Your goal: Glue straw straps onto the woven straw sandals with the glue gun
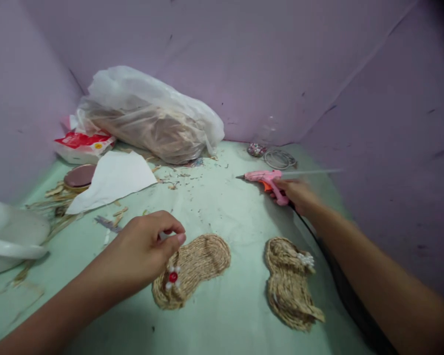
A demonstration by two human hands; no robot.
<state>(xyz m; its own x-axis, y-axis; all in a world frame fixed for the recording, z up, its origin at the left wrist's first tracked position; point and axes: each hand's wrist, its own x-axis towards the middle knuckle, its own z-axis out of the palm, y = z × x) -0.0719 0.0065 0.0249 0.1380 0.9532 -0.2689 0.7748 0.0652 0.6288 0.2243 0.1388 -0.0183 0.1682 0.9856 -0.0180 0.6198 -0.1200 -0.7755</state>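
My right hand (296, 195) grips a pink hot glue gun (262, 176) by its handle, with the metal nozzle pointing left and a clear glue stick (314, 171) out of the back. My left hand (148, 246) hovers over a woven straw sandal (203, 261), thumb and forefinger pinched together; whatever may be between the tips is too small to make out. A red bead ringed by white beads (173, 277) sits on this sandal's strap. To the right, a second straw item (290, 286) with a white bead cluster (305, 260) lies below my right forearm.
Against the back wall rests a filled plastic bag (151, 118), beside a red-and-white packet (83, 145). White paper (114, 177), a round lid (79, 176) and straw scraps lie left. A white container (13, 236) stands at the left edge. Coiled wire (280, 159) and a jar (258, 148) are behind the gun.
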